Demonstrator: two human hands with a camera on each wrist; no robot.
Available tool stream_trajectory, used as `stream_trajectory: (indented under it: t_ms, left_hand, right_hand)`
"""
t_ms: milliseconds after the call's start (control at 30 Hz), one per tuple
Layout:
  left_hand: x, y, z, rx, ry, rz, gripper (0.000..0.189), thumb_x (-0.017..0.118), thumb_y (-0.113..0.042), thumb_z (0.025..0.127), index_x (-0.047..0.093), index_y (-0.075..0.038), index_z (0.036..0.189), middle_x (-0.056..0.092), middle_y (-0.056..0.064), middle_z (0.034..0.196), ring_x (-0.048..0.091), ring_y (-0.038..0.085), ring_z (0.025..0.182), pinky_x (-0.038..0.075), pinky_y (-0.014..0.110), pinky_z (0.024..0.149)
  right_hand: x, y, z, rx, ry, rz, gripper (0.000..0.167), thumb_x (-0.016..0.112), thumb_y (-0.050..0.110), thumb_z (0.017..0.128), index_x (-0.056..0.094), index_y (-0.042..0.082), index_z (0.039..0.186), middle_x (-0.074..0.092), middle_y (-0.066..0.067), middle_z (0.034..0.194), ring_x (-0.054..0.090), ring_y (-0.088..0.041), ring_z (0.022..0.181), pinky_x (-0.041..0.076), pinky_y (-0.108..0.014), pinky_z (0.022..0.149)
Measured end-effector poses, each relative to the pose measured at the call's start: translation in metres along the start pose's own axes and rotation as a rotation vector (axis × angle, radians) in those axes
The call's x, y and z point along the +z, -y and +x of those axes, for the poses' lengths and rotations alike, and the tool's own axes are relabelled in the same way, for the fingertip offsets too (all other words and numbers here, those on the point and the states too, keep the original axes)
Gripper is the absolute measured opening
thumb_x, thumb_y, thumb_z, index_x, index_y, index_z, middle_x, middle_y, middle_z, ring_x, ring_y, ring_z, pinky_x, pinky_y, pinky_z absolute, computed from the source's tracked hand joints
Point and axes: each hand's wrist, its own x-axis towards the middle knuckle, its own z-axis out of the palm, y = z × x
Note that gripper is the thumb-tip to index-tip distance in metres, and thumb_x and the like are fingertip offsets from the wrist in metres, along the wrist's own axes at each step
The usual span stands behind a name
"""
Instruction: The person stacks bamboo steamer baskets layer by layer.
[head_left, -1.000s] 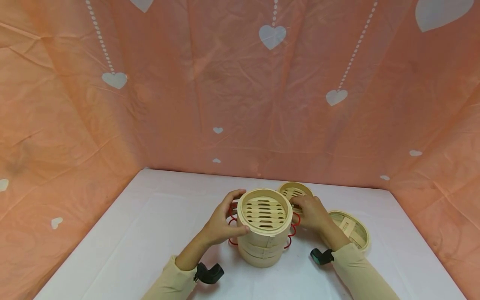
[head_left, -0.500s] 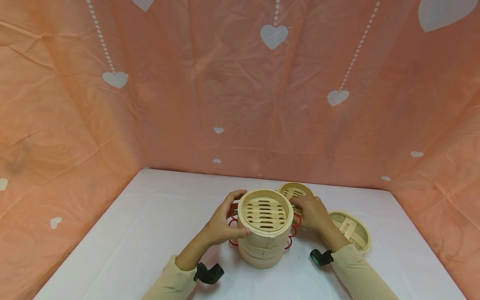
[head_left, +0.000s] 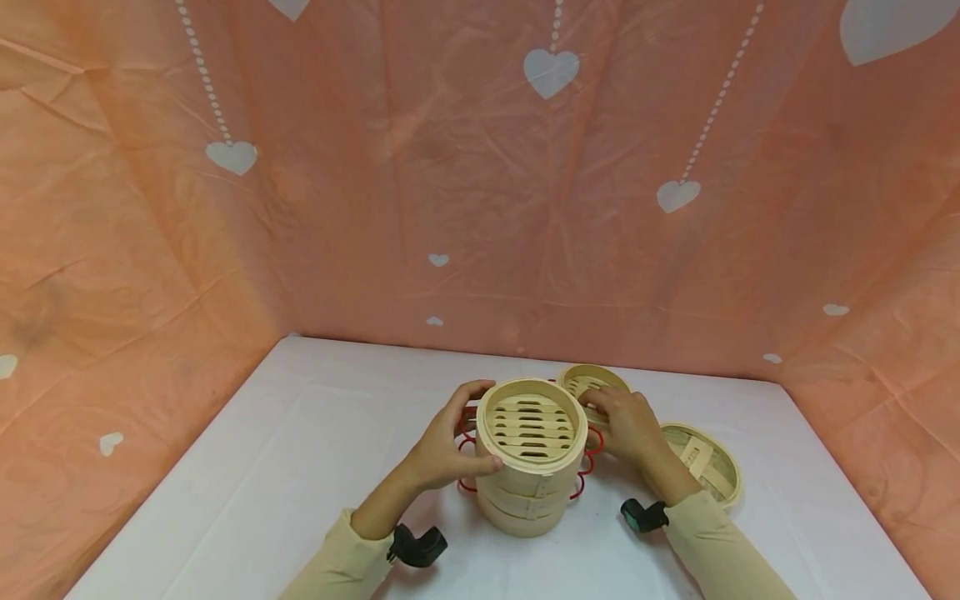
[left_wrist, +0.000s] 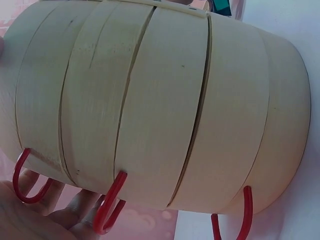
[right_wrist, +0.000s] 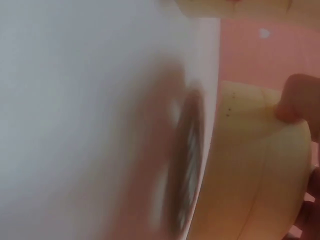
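Observation:
A stack of round bamboo steamer baskets (head_left: 525,483) with red loop handles stands upright in the middle of the table, slatted floor showing on top. My left hand (head_left: 442,442) grips its upper left side, thumb in front and fingers behind. In the left wrist view those fingers (left_wrist: 65,215) lie by the red handles (left_wrist: 110,202). Behind and right of the stack, my right hand (head_left: 622,421) holds another slatted steamer basket (head_left: 581,375) by its near wall. The right wrist view shows the thumb on this basket's wall (right_wrist: 250,160) and the other fingers partly hidden behind it.
A round woven bamboo lid (head_left: 712,458) with a flat strap lies on the white table (head_left: 300,433), right of the stack and partly behind the right forearm. Orange cloth (head_left: 480,208) with white hearts walls the back and both sides.
The scene shifts slightly in the head view. A bit of red handle now shows between the stack and the rear basket. Both hands keep their holds.

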Motion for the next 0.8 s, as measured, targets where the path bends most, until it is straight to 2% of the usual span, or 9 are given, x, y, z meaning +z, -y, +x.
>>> stream_trajectory:
  t_ms: [233, 500, 800]
  left_hand:
    - [0.0, -0.001, 0.0, -0.023, 0.005, -0.002, 0.088, 0.083, -0.019, 0.069, 0.035, -0.011, 0.143, 0.047, 0.015, 0.134, 0.056, 0.028, 0.113, 0.049, 0.03, 0.094]
    - [-0.001, -0.001, 0.0, -0.013, 0.006, 0.003, 0.088, 0.083, -0.019, 0.069, 0.036, -0.01, 0.143, 0.048, 0.015, 0.135, 0.057, 0.028, 0.113, 0.049, 0.03, 0.094]
    - [-0.001, 0.002, 0.0, 0.004, 0.007, 0.015, 0.088, 0.083, -0.017, 0.069, 0.035, -0.01, 0.143, 0.048, 0.015, 0.135, 0.056, 0.028, 0.114, 0.049, 0.029, 0.094]
  right_hand:
    - [-0.009, 0.003, 0.004, -0.033, -0.05, 0.005, 0.041, 0.085, 0.036, 0.058, 0.066, 0.024, 0.093, 0.057, 0.008, 0.073, 0.051, -0.012, 0.07, 0.034, -0.031, 0.063]
    - [-0.019, 0.003, 0.009, -0.09, -0.115, -0.028, 0.028, 0.079, 0.034, 0.069, 0.066, 0.021, 0.091, 0.051, 0.008, 0.068, 0.046, -0.01, 0.063, 0.029, -0.028, 0.059]
    - [-0.031, 0.001, 0.012, -0.1, -0.135, -0.036, 0.028, 0.075, 0.027, 0.067, 0.067, 0.019, 0.092, 0.053, 0.008, 0.07, 0.046, -0.01, 0.064, 0.034, -0.033, 0.06]
